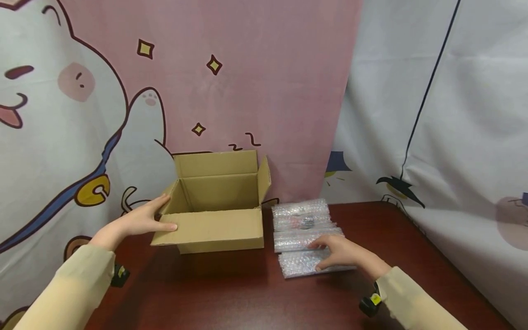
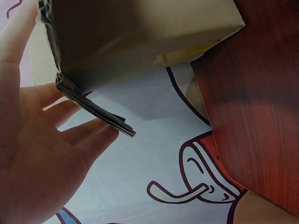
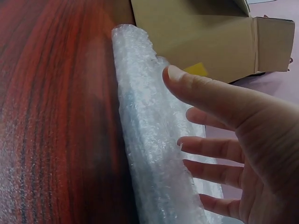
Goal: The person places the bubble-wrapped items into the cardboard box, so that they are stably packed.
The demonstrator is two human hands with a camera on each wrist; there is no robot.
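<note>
An open cardboard box [image 1: 220, 227] stands on the table with its flaps spread outward. My left hand [image 1: 142, 217] holds it at the left front corner, thumb over the front flap and fingers against the outside of the left flap. In the left wrist view those fingers [image 2: 88, 140] lie behind the flap's edge. To the right of the box, several bubble-wrapped packs [image 1: 300, 210] lie in a row from back to front. My right hand [image 1: 340, 252] is over the front packs, fingers spread and slightly bent around nothing. Thumb and fingertips come close over the bubble wrap [image 3: 145, 116].
The dark red wooden table [image 1: 231, 293] backs onto a printed cloth [image 1: 288, 91] with a cartoon cat, close behind the box. Another pale cloth [image 1: 466, 137] hangs along the table's right side. Yellow tape [image 3: 196, 69] shows on the box in the right wrist view.
</note>
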